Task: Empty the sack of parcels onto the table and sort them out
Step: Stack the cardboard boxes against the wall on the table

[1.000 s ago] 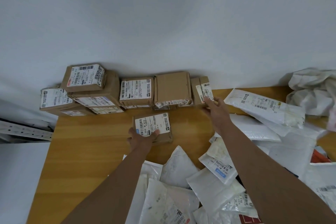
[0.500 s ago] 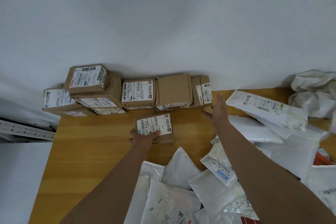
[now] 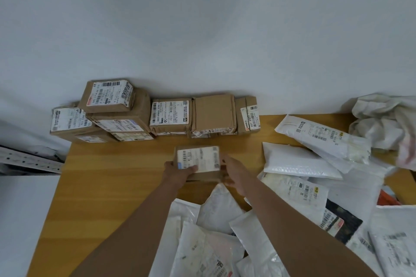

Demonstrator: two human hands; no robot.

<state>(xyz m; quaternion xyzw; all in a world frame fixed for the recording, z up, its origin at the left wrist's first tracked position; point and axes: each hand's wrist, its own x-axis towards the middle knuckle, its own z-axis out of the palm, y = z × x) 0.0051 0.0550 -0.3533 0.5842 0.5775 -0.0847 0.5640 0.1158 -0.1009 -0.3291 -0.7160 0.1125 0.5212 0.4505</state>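
Both hands clasp one small cardboard box [image 3: 198, 162] mid-table: left hand [image 3: 177, 170] gripping its nine o'clock end, right hand [image 3: 234, 170] curled against its three o'clock end. Stacked boxes [image 3: 126, 117] line the wall at twelve o'clock; white mailers [image 3: 299, 163] spread from three to six.

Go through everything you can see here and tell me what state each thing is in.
Small box: gripped at both ends, label up.
Left hand: holding it.
Right hand: holding it.
Cardboard boxes: stacked along the wall.
White mailers: piled loosely.
Sack: crumpled.
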